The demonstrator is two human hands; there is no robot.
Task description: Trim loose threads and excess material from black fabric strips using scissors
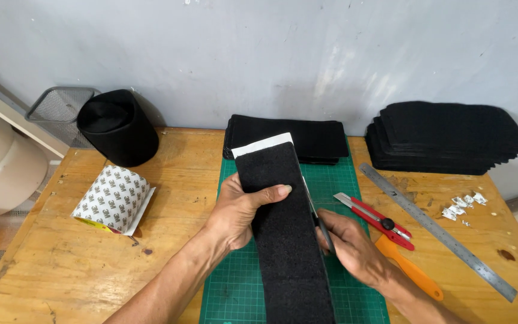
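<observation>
Two hands work one long black felt strip (pixel 286 240), white-backed at its far end, over the green cutting mat (pixel 355 180). Left hand (pixel 238 210) fingers pinch its edge; right hand (pixel 352 249) fingers grip a slim blade tool (pixel 319 222). Left of the mat, a black felt tub (pixel 118 129); contents unseen.

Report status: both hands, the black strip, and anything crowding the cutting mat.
Left hand grips black felt strip, thumb across. Right hand holds thin blade at its right edge. Red cutter, orange tool beside mat.
</observation>
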